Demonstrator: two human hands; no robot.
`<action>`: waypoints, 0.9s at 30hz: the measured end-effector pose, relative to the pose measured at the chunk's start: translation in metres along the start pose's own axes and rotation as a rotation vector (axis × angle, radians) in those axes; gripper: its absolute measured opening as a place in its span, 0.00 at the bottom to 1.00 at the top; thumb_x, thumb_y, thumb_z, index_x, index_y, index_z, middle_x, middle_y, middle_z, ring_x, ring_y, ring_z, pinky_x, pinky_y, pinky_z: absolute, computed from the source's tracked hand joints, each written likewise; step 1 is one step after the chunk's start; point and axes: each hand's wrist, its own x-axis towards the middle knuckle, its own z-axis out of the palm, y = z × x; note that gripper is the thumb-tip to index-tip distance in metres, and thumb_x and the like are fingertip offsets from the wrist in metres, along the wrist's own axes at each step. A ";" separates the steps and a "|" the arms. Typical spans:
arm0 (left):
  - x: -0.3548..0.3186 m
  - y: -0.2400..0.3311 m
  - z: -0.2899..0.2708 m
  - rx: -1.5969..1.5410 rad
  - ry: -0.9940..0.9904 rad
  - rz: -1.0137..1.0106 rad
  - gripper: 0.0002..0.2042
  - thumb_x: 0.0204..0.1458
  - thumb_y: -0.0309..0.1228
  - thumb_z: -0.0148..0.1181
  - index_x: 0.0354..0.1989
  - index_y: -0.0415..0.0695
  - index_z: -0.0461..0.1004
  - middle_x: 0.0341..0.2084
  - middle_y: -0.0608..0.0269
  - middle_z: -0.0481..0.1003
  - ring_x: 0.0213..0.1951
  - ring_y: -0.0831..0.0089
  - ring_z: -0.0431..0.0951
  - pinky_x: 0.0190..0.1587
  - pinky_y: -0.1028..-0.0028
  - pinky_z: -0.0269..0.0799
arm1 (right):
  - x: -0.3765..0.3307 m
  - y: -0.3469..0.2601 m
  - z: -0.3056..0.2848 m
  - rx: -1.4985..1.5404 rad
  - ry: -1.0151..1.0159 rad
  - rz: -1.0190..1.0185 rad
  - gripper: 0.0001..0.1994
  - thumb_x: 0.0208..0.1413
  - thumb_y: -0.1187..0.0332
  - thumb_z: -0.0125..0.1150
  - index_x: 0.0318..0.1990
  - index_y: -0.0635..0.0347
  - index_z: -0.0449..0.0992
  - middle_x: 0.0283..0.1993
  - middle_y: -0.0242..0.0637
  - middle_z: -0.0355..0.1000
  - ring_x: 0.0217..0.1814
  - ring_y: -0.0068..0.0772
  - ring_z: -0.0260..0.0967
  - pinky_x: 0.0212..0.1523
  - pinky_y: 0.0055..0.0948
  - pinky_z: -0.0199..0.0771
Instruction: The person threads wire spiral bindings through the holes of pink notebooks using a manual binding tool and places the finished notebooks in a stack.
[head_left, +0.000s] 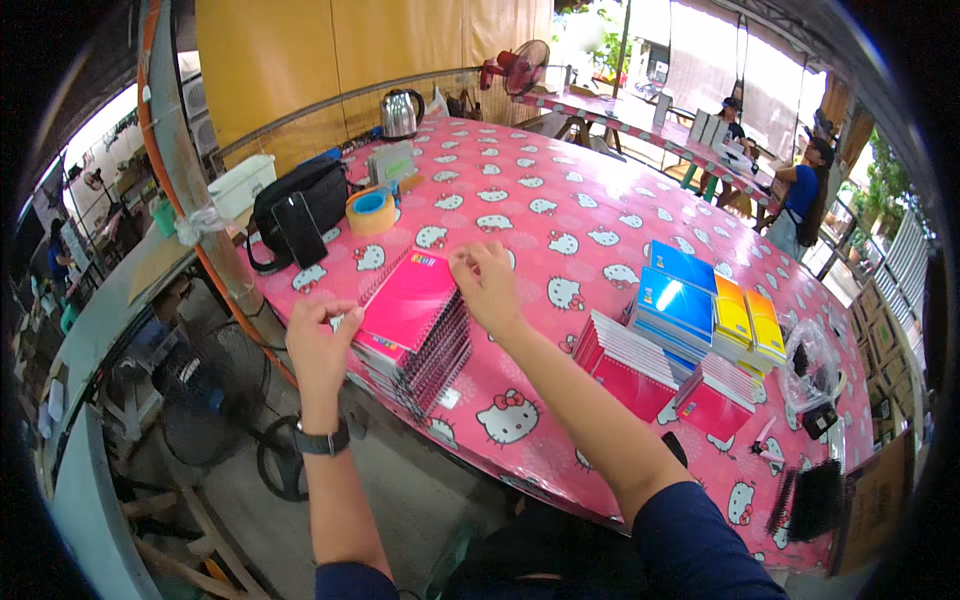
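Observation:
A pink spiral-bound notebook lies slightly askew on top of a tall stack of notebooks with dark wire bindings, near the table's left edge. My left hand, with a watch on its wrist, pinches the notebook's near left corner. At its far right corner, the curled fingers of my right hand grip the edge; the fingertips are partly hidden. To the right of my right forearm stand more pink notebooks, beside blue notebooks and yellow notebooks.
A pink patterned cloth covers the table. Tape rolls, a phone, a black bag and a kettle stand at the far left. Black binding wires and a plastic bag lie right. Two people sit beyond.

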 end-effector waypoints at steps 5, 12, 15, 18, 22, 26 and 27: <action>-0.018 -0.003 0.044 -0.792 0.169 -0.355 0.24 0.59 0.45 0.45 0.45 0.31 0.72 0.43 0.54 0.73 0.44 0.69 0.72 0.49 0.72 0.66 | -0.015 -0.003 0.038 0.233 0.099 0.187 0.13 0.58 0.63 0.49 0.33 0.65 0.72 0.27 0.46 0.66 0.32 0.42 0.65 0.35 0.35 0.63; -0.008 -0.001 0.054 -1.101 0.334 -0.470 0.26 0.62 0.44 0.39 0.41 0.30 0.73 0.38 0.53 0.75 0.41 0.69 0.73 0.49 0.72 0.66 | -0.019 -0.013 0.041 0.041 0.238 -0.001 0.14 0.61 0.64 0.47 0.35 0.67 0.73 0.29 0.39 0.69 0.32 0.27 0.64 0.37 0.27 0.64; -0.009 0.002 0.052 -0.769 0.254 -0.355 0.25 0.61 0.44 0.40 0.39 0.29 0.73 0.37 0.54 0.75 0.40 0.69 0.74 0.48 0.72 0.66 | -0.025 -0.022 0.041 0.195 0.248 0.108 0.12 0.59 0.66 0.49 0.34 0.67 0.73 0.28 0.39 0.69 0.31 0.27 0.64 0.36 0.27 0.64; -0.009 0.016 0.053 -0.735 0.319 -0.441 0.25 0.61 0.43 0.40 0.38 0.29 0.74 0.36 0.54 0.75 0.39 0.69 0.74 0.47 0.72 0.67 | -0.022 -0.024 0.038 0.251 0.275 0.186 0.11 0.58 0.67 0.51 0.33 0.67 0.72 0.27 0.39 0.69 0.31 0.27 0.65 0.36 0.27 0.65; -0.008 0.009 0.054 -0.762 0.286 -0.349 0.24 0.61 0.42 0.41 0.38 0.29 0.74 0.35 0.54 0.75 0.38 0.69 0.74 0.45 0.73 0.68 | -0.016 -0.031 0.038 0.119 0.293 0.112 0.10 0.55 0.68 0.53 0.30 0.67 0.70 0.27 0.41 0.65 0.30 0.35 0.63 0.34 0.31 0.64; -0.006 0.008 0.050 -0.751 0.339 -0.489 0.24 0.61 0.41 0.41 0.37 0.29 0.75 0.35 0.53 0.76 0.36 0.70 0.75 0.43 0.73 0.69 | -0.018 -0.034 0.041 0.150 0.275 0.046 0.10 0.55 0.67 0.53 0.29 0.67 0.68 0.28 0.44 0.64 0.31 0.43 0.62 0.34 0.36 0.63; -0.004 0.011 0.049 -0.796 0.353 -0.553 0.23 0.61 0.41 0.40 0.37 0.30 0.75 0.35 0.53 0.76 0.36 0.70 0.75 0.43 0.73 0.69 | -0.018 -0.032 0.040 0.199 0.283 0.088 0.10 0.55 0.67 0.53 0.29 0.67 0.68 0.28 0.45 0.63 0.32 0.43 0.62 0.34 0.36 0.63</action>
